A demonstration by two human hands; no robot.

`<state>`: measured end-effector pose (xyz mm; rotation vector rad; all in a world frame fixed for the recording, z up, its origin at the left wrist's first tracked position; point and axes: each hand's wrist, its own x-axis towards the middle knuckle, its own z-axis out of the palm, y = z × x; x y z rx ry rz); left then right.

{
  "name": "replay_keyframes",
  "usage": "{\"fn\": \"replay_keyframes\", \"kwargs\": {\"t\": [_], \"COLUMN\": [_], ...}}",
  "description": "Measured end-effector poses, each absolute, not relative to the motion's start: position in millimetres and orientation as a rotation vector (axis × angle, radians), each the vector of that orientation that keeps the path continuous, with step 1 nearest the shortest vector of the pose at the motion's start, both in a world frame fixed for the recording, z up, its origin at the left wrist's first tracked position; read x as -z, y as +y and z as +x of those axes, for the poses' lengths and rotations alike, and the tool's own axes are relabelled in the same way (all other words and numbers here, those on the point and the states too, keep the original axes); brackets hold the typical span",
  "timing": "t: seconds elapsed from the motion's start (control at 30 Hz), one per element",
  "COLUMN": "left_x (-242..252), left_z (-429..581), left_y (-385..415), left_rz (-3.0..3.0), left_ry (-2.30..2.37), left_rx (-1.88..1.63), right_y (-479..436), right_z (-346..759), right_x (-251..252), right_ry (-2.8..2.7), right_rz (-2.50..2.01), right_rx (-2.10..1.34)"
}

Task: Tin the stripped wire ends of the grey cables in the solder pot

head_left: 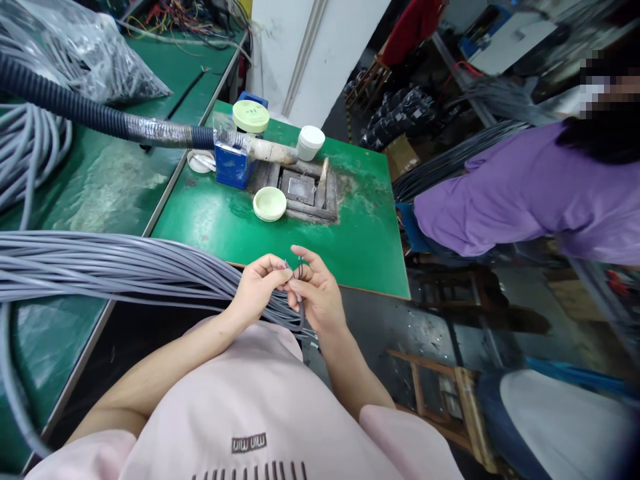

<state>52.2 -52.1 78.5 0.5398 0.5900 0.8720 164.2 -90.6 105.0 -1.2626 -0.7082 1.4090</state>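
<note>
Just in front of my chest, both hands meet over the stripped end of a grey cable [301, 313]. My left hand [263, 280] pinches thin wires at that end between thumb and fingertips. My right hand [320, 290] grips the cable, its thumb pressed across and its index finger stretched out behind; short dark wire ends stick up between the fingers. A thick bundle of grey cables [150, 263] runs in from the left and passes below my hands. Beyond them, on the green table, stand a small solder pot [301, 189] and a shallow round tin [270, 203].
A ribbed extraction hose [100, 113] crosses from the left, its nozzle by a blue box [233, 163]. A yellow-lidded tub [251, 117] and a white jar [311, 142] stand behind. To the right sits a person in a purple shirt [500, 193]. Wooden stools [470, 413] stand lower right.
</note>
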Motion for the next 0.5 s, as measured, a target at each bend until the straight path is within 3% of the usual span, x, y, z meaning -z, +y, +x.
{"fn": "replay_keyframes", "kwargs": {"t": [0.5], "left_x": [-80.9], "left_z": [50.5], "left_y": [-47.9], "left_rz": [0.554], "left_ry": [0.637], "left_rx": [-0.927], "right_y": [-88.0], "right_z": [168.3], "right_x": [-104.0], "right_ry": [-0.822], "right_rz": [-1.369], "right_rx": [-1.243]}}
